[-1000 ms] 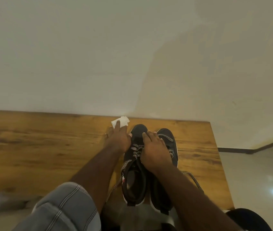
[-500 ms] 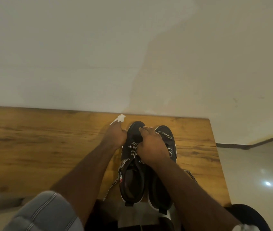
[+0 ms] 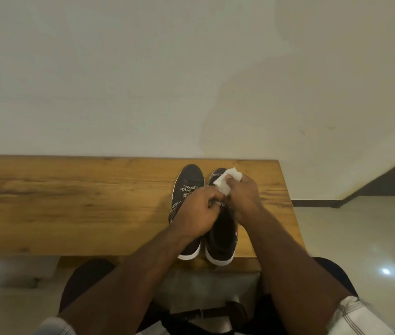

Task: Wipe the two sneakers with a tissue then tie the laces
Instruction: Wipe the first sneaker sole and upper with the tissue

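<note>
White tissue [image 3: 226,181], pinched in right hand [image 3: 243,198]; left hand [image 3: 197,213] seemingly grips laces [image 3: 184,192]. Thin paper could shred on them.

Both hands [image 3: 199,213] hold a tissue [image 3: 226,182] over two sneakers [image 3: 188,180] (dark, white-soled) on a table [image 3: 71,201].

I am seeing black sneakers [image 3: 188,180] showing white soles and black-and-white speckled laces [image 3: 184,191], a white tissue [image 3: 226,182], a brown wood-grain table [image 3: 71,201], and a cream wall [image 3: 143,68].
</note>
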